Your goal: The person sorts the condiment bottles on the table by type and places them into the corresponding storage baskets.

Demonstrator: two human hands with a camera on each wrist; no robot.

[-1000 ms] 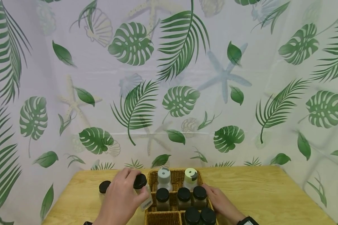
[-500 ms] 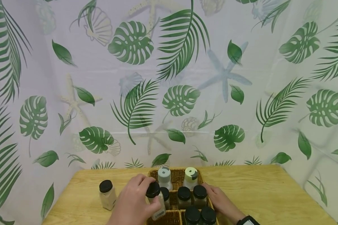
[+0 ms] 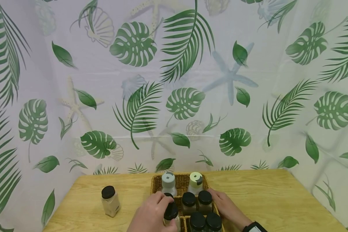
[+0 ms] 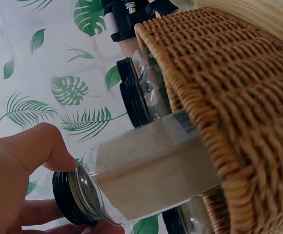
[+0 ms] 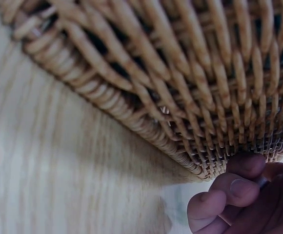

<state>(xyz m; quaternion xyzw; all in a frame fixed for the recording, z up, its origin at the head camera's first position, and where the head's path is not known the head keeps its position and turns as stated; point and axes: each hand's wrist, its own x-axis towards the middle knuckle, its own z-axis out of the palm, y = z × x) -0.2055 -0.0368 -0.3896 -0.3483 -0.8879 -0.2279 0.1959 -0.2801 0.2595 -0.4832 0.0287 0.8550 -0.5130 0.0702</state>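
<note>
The person's left hand (image 3: pixel 152 214) grips a black-capped spice jar (image 3: pixel 171 215) by its lid, fingers (image 4: pixel 39 146) and thumb curled round the cap. The jar holds a pale powder and sits at the left edge of the wicker basket (image 3: pixel 155 182). In the left wrist view the jar (image 4: pixel 146 170) lies against the woven rim of the basket (image 4: pixel 229 97), its lower part already inside the wall and its cap outside.

The right hand (image 3: pixel 224 206) rests against the right side of the basket, fingers (image 5: pixel 224 190) curled onto the weave at its lower edge, holding it on the wooden tabletop (image 3: pixel 264 199).

Inside the basket stand more jars: a grey-capped bottle (image 3: pixel 168 182) and a pale green-capped bottle (image 3: pixel 196 181) at the back, two black-capped jars (image 3: pixel 196 199) in the middle row, and two more black lids (image 3: pixel 205 221) at the front. The basket is split into compartments by woven dividers.

Well apart on the tabletop to the left, another black-capped jar of pale powder (image 3: pixel 110 201) stands upright alone. A curtain printed with green leaves, shells and starfish (image 3: pixel 174 80) hangs behind the tabletop.
</note>
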